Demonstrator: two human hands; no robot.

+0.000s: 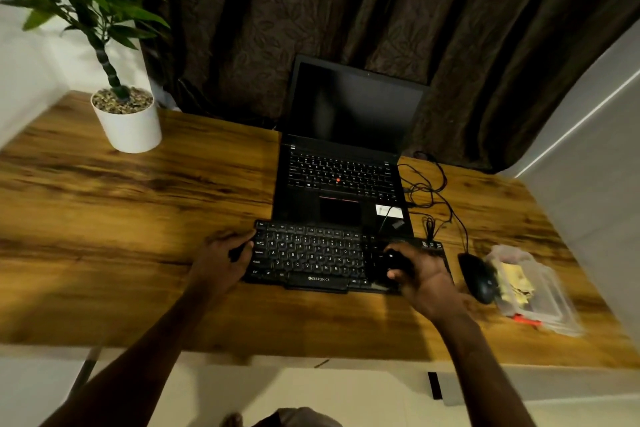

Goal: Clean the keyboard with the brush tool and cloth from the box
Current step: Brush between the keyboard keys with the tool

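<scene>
The left hand (221,262) is gripping the keyboard (311,257) near the desk's (138,218) front edge to steady it, while the right hand (424,272) is curling round the brush (393,259) over its keys.

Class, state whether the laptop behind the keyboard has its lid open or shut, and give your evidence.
Open. The laptop has its lid raised, so its dark screen and its own keys both show.
</scene>
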